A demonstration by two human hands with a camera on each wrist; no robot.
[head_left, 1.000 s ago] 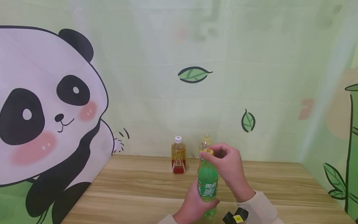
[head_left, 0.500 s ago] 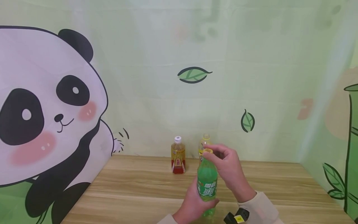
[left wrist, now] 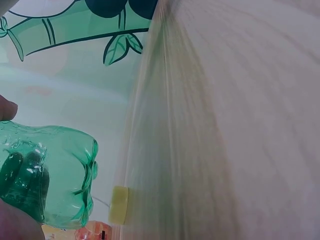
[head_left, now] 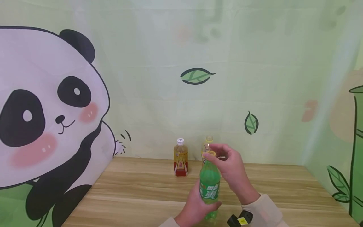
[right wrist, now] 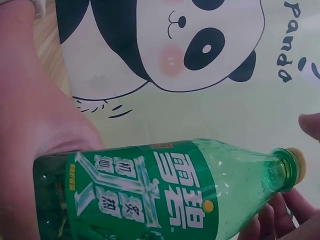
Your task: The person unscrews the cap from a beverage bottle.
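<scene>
My left hand [head_left: 195,205] grips a green Sprite-type soda bottle [head_left: 210,183] round its lower body, holding it upright. In the right wrist view, the label of the green bottle [right wrist: 140,190] with white characters faces the camera. My right hand [head_left: 232,167] is at the yellow bottle cap [head_left: 210,153] on the neck. The right wrist view shows its fingers [right wrist: 297,205] curled by one side of the cap [right wrist: 299,165], with the thumb [right wrist: 311,126] close by the opposite side. The bottle's base [left wrist: 75,170] shows in the left wrist view.
A white-capped bottle of red-brown drink [head_left: 181,160] stands at the back of the wooden table [head_left: 136,186]. Right of it, a yellow-labelled bottle [head_left: 209,140] with an uncapped mouth is partly hidden. A loose yellow cap [left wrist: 118,205] lies on the table. A panda-printed backdrop [head_left: 158,110] encloses the table.
My right thumb and index finger have shifted back and forth around the cap: the thumb is now farther left than half a second ago. The bottle has drifted very slightly left.
</scene>
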